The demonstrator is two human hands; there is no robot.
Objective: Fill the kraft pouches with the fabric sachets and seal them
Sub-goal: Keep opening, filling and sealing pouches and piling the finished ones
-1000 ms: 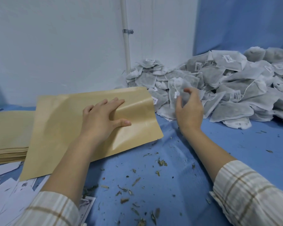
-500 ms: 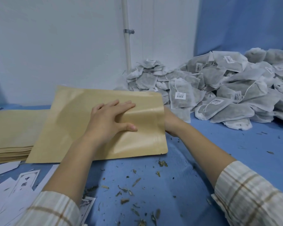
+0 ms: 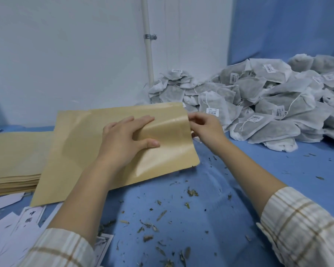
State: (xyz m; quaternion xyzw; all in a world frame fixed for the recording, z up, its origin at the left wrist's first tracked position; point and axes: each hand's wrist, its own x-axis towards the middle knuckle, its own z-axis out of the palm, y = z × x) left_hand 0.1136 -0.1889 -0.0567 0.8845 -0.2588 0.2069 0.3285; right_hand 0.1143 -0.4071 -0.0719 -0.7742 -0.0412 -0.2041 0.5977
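The left hand (image 3: 127,139) lies flat with straight fingers on a brown pouch (image 3: 81,151) near the table's (image 3: 258,180) left edge. The right hand (image 3: 206,126) pinches the pouch's open end. Sachets (image 3: 268,110) are heaped at the back right corner.

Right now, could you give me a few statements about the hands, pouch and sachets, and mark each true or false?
1. The left hand lies flat on the pouch. True.
2. The right hand is at the pouch's right edge. True.
3. The sachets are piled left of the pouch. False: they are on its right.
4. The table is red. False: it is blue.
5. A stack of pouches lies at the left. True.
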